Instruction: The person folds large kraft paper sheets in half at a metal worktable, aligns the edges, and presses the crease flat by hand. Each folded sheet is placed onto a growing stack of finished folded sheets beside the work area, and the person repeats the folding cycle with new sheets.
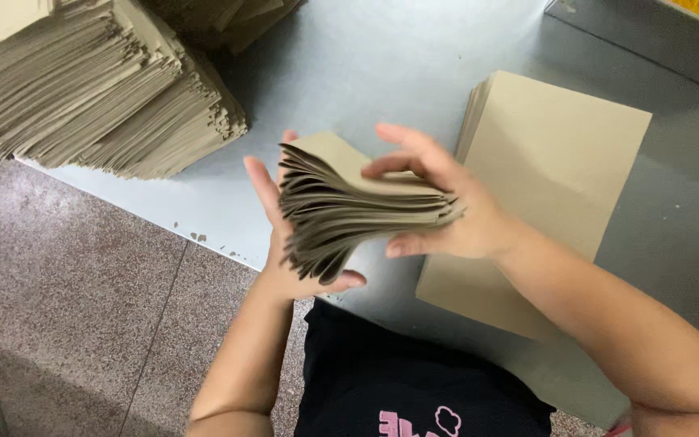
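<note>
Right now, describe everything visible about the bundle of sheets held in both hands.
The bundle is a thick sheaf of thin grey-brown sheets that look like card or paper. It is held above the grey table, bent and fanned so the sheet edges spread apart on the near side and pinch together at the right. The left hand cradles it from beneath, thumb at the lower edge; the right hand clamps the pinched end, fingers over the top. No print shows on it.

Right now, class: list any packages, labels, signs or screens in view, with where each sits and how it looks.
None: no packages, labels, signs or screens on the table.
Only plain grey-brown card sheets: a fanned bundle held in both hands, a flat stack at right, heaped piles top left.
</note>
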Demonstrator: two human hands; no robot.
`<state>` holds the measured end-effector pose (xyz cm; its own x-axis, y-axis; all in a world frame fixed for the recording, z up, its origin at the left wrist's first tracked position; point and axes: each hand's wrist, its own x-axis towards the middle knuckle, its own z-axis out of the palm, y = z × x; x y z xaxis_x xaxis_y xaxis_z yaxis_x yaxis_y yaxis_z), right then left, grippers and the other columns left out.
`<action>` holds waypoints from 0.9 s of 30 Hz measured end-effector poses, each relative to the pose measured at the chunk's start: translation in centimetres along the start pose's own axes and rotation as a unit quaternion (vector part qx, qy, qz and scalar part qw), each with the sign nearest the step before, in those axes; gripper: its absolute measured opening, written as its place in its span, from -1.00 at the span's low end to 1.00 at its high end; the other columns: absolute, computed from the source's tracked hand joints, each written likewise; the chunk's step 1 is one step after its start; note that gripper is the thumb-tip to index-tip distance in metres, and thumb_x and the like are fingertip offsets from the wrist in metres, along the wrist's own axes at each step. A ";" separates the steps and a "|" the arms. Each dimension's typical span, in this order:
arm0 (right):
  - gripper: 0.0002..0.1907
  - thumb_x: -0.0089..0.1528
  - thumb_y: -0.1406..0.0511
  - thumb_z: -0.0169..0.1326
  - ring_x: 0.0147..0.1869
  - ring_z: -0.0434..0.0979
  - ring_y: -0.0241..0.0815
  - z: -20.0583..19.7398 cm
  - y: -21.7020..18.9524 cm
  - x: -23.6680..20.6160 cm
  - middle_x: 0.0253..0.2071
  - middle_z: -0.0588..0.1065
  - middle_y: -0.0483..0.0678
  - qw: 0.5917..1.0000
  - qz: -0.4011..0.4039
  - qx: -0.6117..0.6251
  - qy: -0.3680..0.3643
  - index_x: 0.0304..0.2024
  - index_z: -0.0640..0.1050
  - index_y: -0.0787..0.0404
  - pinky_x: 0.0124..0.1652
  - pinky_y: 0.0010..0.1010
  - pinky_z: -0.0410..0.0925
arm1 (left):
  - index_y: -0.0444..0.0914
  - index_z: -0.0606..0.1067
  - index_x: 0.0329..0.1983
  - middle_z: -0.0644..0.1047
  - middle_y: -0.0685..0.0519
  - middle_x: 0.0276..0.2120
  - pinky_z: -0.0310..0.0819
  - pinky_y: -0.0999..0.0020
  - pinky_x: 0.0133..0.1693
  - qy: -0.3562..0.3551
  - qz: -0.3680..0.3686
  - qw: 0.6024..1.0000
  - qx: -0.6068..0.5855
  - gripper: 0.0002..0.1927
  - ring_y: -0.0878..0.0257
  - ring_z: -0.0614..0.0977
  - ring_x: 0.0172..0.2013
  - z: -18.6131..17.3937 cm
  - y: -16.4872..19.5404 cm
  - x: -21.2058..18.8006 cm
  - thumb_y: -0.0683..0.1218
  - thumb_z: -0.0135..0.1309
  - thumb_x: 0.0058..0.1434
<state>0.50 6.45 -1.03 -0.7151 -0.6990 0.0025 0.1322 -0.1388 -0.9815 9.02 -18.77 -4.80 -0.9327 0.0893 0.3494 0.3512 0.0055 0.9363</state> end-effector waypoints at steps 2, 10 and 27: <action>0.18 0.00 0.29 0.51 0.24 0.52 -0.14 0.0 -0.1 -0.2 0.20 0.49 0.03 0.999 0.005 -0.043 0.018 0.54 0.11 0.06 0.19 -0.24 0.43 | 0.00 -0.27 0.49 0.07 -0.17 0.46 0.17 0.13 0.42 0.000 -0.026 0.998 0.052 0.37 0.00 0.23 0.42 -0.1 0.3 0.5 0.30 0.52 -0.06; -0.24 0.32 0.12 0.26 0.39 0.50 -0.21 1.2 -3.9 -1.9 0.32 0.43 -0.04 0.945 -0.117 -0.275 0.131 0.47 0.22 0.08 0.37 -0.24 0.40 | -0.15 0.14 0.37 0.21 -0.30 0.40 0.17 -0.01 0.43 0.031 0.055 0.992 0.114 -0.01 -0.15 0.28 0.39 0.1 0.4 0.7 0.02 0.43 -0.08; 0.26 0.05 0.34 0.44 0.46 0.33 -0.03 1.4 -3.4 -1.8 0.43 0.29 0.11 0.975 -0.105 -0.193 0.009 0.58 -0.10 0.10 0.41 -0.10 0.21 | -0.10 0.20 0.37 0.40 -0.08 0.16 0.57 0.12 0.14 0.128 0.173 0.977 0.001 -0.18 0.10 0.54 0.12 1.4 0.4 -1.7 0.00 0.37 0.13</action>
<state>2.26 7.17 2.57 -0.7110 -0.6705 0.2120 -0.2854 -0.0004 -0.9584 10.85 -17.52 -5.05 -0.7482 -0.1653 0.6425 0.6485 0.0220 0.7609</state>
